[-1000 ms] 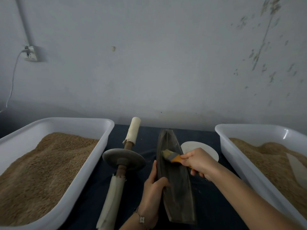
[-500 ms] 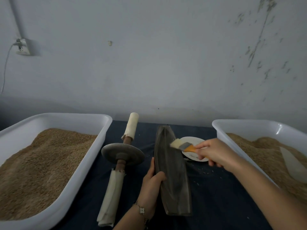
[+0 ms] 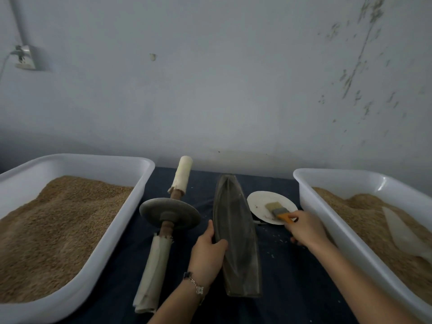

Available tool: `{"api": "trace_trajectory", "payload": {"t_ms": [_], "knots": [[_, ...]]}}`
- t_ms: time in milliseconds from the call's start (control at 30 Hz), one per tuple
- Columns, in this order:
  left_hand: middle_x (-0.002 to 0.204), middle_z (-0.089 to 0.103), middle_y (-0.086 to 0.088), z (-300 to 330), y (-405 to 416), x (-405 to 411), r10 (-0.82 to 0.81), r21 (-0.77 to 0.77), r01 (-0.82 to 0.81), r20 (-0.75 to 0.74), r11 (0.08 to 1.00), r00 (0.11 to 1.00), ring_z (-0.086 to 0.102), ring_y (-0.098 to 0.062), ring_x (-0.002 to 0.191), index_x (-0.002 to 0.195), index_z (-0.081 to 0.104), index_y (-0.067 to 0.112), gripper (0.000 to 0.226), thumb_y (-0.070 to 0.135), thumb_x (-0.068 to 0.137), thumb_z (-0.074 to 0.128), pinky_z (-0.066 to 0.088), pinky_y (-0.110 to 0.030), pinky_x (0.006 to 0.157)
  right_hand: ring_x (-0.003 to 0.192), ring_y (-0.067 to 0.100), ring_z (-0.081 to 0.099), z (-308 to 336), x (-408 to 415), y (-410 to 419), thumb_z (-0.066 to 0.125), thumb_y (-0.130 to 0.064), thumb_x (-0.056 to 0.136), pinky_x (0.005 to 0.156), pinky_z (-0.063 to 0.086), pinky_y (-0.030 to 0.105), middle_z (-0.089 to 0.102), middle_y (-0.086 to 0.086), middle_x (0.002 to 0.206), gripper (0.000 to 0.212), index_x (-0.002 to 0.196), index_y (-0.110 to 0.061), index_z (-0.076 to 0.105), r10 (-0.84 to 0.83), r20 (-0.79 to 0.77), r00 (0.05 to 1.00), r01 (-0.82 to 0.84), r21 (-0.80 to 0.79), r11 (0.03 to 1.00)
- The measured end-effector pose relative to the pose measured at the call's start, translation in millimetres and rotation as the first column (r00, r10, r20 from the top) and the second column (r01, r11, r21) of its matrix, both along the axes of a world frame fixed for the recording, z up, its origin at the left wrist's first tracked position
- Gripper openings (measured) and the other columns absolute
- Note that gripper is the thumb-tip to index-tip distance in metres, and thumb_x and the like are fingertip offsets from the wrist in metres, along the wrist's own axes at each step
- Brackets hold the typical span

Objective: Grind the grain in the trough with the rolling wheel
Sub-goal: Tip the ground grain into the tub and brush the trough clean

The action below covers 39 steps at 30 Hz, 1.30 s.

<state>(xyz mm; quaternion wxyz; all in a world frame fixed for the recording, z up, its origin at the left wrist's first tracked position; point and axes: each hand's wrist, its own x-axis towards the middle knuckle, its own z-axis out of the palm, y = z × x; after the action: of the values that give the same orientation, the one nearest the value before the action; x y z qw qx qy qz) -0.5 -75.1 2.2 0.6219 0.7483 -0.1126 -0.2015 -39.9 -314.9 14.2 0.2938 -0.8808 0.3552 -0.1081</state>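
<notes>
Along the left edge of the frame sits a white tub (image 3: 140, 183) heaped with brown grain (image 3: 58, 225), and a second white tub (image 3: 327, 206) of grain (image 3: 364, 213) fills the lower right, with a pale scoop (image 3: 402, 232) lying on that heap. Between them a dark cloth (image 3: 292, 277) covers the table. On it, left of centre, lies the rolling wheel (image 3: 170, 213): a grey disc on a long axle whose two ends are wrapped in pale cloth, one end pointing to the wall and the other to the bottom of the frame. Just right of it the dark, boat-shaped trough (image 3: 236, 230) runs lengthwise down the middle; whether any grain lies inside it cannot be made out. A small white plate (image 3: 259, 202) sits between the trough and the right tub, close beside both. High at upper left a wall socket (image 3: 24, 58) has a cord plugged in.

Left hand (image 3: 209, 251), a bracelet (image 3: 194, 282) at the wrist, grips the trough's left rim, thumb over the edge. Right hand (image 3: 306, 228) pinches the orange handle of a small brush (image 3: 278, 210), whose bristles rest on the plate.
</notes>
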Motion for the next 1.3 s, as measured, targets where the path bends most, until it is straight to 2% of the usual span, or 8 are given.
{"api": "trace_trajectory", "payload": {"t_ms": [233,400,500,600,733,800,1100,1300], "knots": [[0.078,0.061,0.015,10.8,8.9,-9.5,-0.010,0.304,-0.098,0.337,0.947,0.941,0.056,0.003,0.067,0.119,0.055,0.033,0.028,0.032,0.091,0.052,0.037,-0.006,0.049,0.068,0.011,0.058,-10.8,-4.1,-0.2,0.055,-0.016,0.089,0.055,0.045,0.026,0.056,-0.007,0.081,0.039,0.125,-0.030,0.054,0.048,-0.120,0.992,-0.068,-0.171,0.983],[0.105,0.062,0.012,26.9,20.1,-20.7,-0.050,0.436,-0.215,0.521,0.874,0.852,0.056,-0.002,0.083,0.128,0.045,0.031,0.034,0.043,0.096,0.042,0.042,-0.018,0.068,0.097,0.027,0.056,-3.3,-6.3,11.2,0.047,-0.028,0.094,0.082,0.052,0.036,0.055,0.007,0.107,0.038,0.132,-0.034,0.047,0.020,-0.373,0.928,-0.153,-0.331,0.931],[0.109,0.056,0.018,31.8,48.3,-29.3,0.006,0.415,-0.340,0.626,0.844,0.780,0.051,0.002,0.092,0.135,0.042,0.033,0.045,0.046,0.093,0.047,0.033,-0.006,0.069,0.098,0.028,0.053,25.5,1.1,32.8,0.050,-0.027,0.093,0.077,0.042,0.033,0.052,0.005,0.100,0.014,0.094,-0.019,0.062,0.087,-0.139,0.986,-0.148,-0.525,0.838],[0.127,0.051,0.004,27.0,78.2,-29.0,0.057,0.372,-0.531,0.777,0.761,0.627,0.045,-0.014,0.115,0.140,0.041,0.019,0.062,0.042,0.085,0.058,0.034,-0.020,0.093,0.079,0.023,0.048,68.1,30.8,76.5,0.056,-0.031,0.092,0.067,0.030,0.031,0.047,0.000,0.076,0.035,0.061,-0.017,0.050,0.415,0.086,0.906,-0.260,-0.660,0.705],[0.146,0.019,-0.011,16.7,95.6,-16.6,0.042,0.592,-0.484,0.605,0.644,0.795,0.026,-0.025,0.133,0.147,-0.011,0.005,0.100,0.051,0.087,0.053,0.025,-0.030,0.108,0.109,0.024,0.047,93.2,84.4,140.1,0.056,-0.025,0.093,0.084,0.034,0.035,0.060,0.002,0.113,0.018,0.104,-0.015,0.066,0.682,-0.052,0.730,-0.403,-0.838,0.367],[0.149,0.019,-0.013,12.7,97.8,-11.7,0.060,0.625,-0.365,0.453,0.690,0.890,0.028,-0.027,0.134,0.146,-0.017,0.005,0.105,0.048,0.086,0.057,0.027,-0.030,0.107,0.129,0.026,0.032,89.4,104.8,156.2,0.057,-0.010,0.089,0.095,0.028,0.039,0.045,0.004,0.139,0.044,0.131,-0.020,0.052,0.685,-0.190,0.703,-0.466,-0.851,0.242],[0.136,0.045,-0.005,-2.1,97.7,3.4,0.039,0.663,-0.228,0.287,0.713,0.957,0.050,-0.022,0.118,0.149,0.008,0.017,0.085,0.032,0.085,0.062,0.041,-0.028,0.090,0.144,0.032,-0.005,44.7,142.3,164.3,0.051,-0.011,0.094,0.112,0.009,0.054,0.005,0.008,0.159,0.057,0.144,-0.031,0.031,0.588,-0.432,0.684,-0.579,-0.811,0.079],[0.116,0.056,0.000,-1.3,101.0,8.3,0.055,0.639,-0.256,0.317,0.726,0.947,0.057,-0.018,0.095,0.132,0.029,0.026,0.054,0.033,0.088,0.058,0.038,-0.025,0.070,0.140,0.026,0.029,37.5,148.1,162.5,0.042,-0.025,0.098,0.106,0.030,0.056,0.045,0.001,0.142,0.027,0.120,-0.030,0.056,0.549,-0.442,0.710,-0.469,-0.877,-0.100]]}}
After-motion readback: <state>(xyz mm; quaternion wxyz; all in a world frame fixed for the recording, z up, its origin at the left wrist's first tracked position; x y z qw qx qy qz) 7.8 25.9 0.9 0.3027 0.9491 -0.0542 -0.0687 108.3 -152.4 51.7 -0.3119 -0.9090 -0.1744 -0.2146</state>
